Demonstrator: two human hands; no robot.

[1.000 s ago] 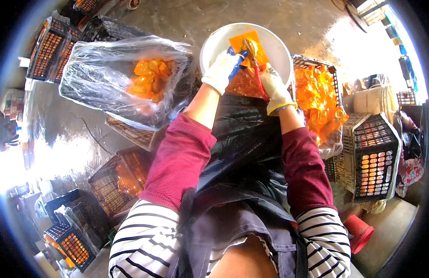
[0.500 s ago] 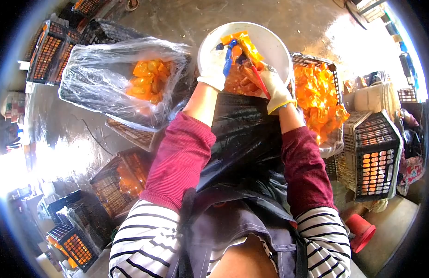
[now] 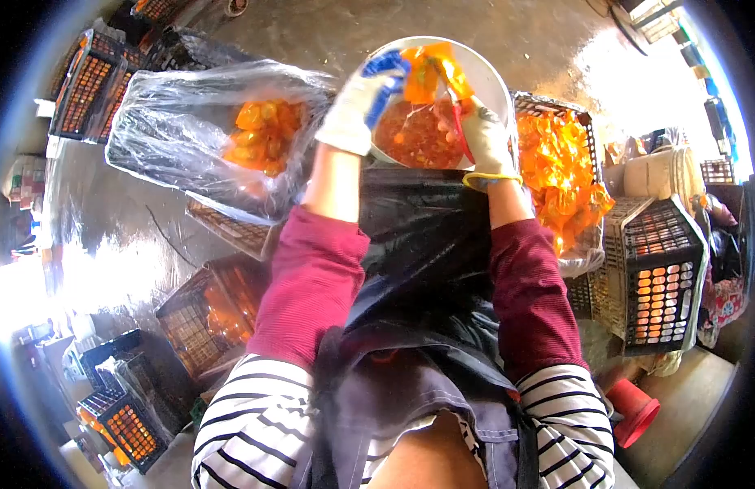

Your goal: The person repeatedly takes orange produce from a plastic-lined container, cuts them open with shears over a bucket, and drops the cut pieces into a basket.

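My left hand (image 3: 363, 99), in a white glove with blue fingers, is at the left rim of a white bucket (image 3: 490, 80). Its fingers are curled at the left edge of a shiny orange plastic packet (image 3: 430, 72), which hangs over the bucket. My right hand (image 3: 485, 138), in a pale glove with a yellow cuff, grips a thin red-handled tool (image 3: 460, 134); its working end is hidden against the packet. Below, wet reddish-orange contents (image 3: 418, 138) lie in the bucket.
To the right stands a crate of orange packets (image 3: 561, 167). On the left, a crate lined with clear plastic (image 3: 173, 138) holds more packets (image 3: 265, 134). Black crates (image 3: 662, 277), a brown crate (image 3: 206, 318) and a red bucket (image 3: 636, 410) surround me.
My left hand has moved left and turned, with its fingers up at the packet's edge. The packet now looks spread wider, and more of the bucket's contents shows.
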